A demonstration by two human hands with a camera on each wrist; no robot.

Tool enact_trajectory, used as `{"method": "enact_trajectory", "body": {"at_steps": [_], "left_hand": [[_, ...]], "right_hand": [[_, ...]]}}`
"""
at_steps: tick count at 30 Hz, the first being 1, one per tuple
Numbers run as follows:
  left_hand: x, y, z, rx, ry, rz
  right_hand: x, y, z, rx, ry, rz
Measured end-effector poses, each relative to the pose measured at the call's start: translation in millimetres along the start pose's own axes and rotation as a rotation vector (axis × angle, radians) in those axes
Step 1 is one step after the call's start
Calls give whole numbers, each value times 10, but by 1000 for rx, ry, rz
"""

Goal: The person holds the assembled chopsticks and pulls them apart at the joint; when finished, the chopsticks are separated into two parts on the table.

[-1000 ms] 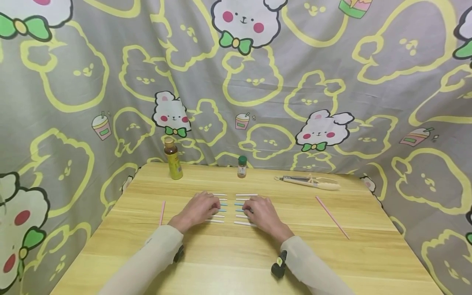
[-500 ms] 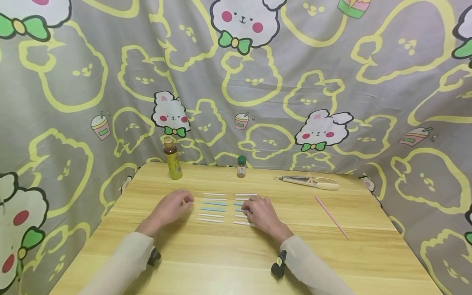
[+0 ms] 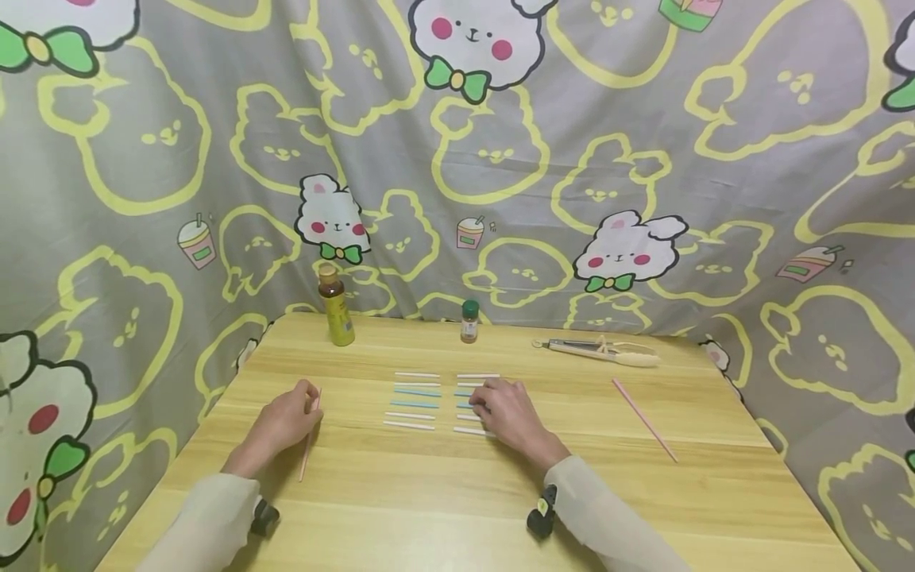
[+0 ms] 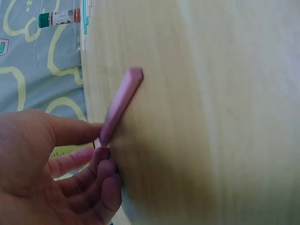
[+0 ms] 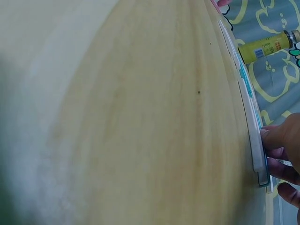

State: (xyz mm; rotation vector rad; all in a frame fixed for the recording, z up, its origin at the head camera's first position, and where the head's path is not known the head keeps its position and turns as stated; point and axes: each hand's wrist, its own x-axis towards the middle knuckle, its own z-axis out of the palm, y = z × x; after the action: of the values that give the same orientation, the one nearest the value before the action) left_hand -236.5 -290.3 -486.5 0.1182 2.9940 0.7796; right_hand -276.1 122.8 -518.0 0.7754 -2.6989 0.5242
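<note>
At the left of the table, my left hand point(image 3: 281, 419) pinches a slim pink stick point(image 3: 306, 458) between thumb and fingers. In the left wrist view the pink stick point(image 4: 123, 102) slants up past the thumb, its near end angular. My right hand point(image 3: 513, 413) rests low over the right-hand row of white and blue sticks, its curled fingertips at a blue stick point(image 3: 464, 405) and hiding the outer ends of several. In the right wrist view, a white stick point(image 5: 251, 126) lies in front of the thumb. A matching row with blue sticks point(image 3: 415, 405) lies to the left.
Another pink stick point(image 3: 645, 419) lies slanted on the right of the wooden table point(image 3: 443, 508). Along the back stand a yellow-labelled bottle point(image 3: 339, 314) and a small green-capped jar point(image 3: 469, 324), with tongs point(image 3: 604, 352) lying at the right. A patterned curtain point(image 3: 400, 151) hangs behind.
My left hand has left the left-hand row of sticks, moved left and taken hold of the pink stick. The right hand has stayed in place.
</note>
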Motion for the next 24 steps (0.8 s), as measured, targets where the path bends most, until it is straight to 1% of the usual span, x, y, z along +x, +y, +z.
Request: {"method": "enact_trajectory", "body": {"at_steps": [4,6,8,10,12,14,16,18,21,22,24], "left_hand": [[6,13,4,-18,-6,-9],[16,47,-5,-3,2,1],[23,108,-11,2,10,1],[26,194,-13,11,28,17],[29,306,-3,4,46,48],[29,446,15,-17,56,95],[32,600,45,-28,60,159],[30,764,87,-41,50,227],[16,1006,175,-43,26,319],[10,1085,207,-41,21,353],[-7,1238,272,-29,12,416]], "right_hand": [[-2,-7,-7,-5,-5,6],[-5,-10,-14,-14,-6,7],[-3,-16,-36,-32,5,5],[8,-26,-81,-39,33,5],[31,-46,-150,-36,72,8],[55,-78,-231,-30,109,10],[75,-124,-307,-7,135,10],[79,-183,-374,28,138,4],[59,-281,-448,111,96,-28],[43,-313,-469,145,71,-41],[4,-363,-499,214,-3,-56]]}}
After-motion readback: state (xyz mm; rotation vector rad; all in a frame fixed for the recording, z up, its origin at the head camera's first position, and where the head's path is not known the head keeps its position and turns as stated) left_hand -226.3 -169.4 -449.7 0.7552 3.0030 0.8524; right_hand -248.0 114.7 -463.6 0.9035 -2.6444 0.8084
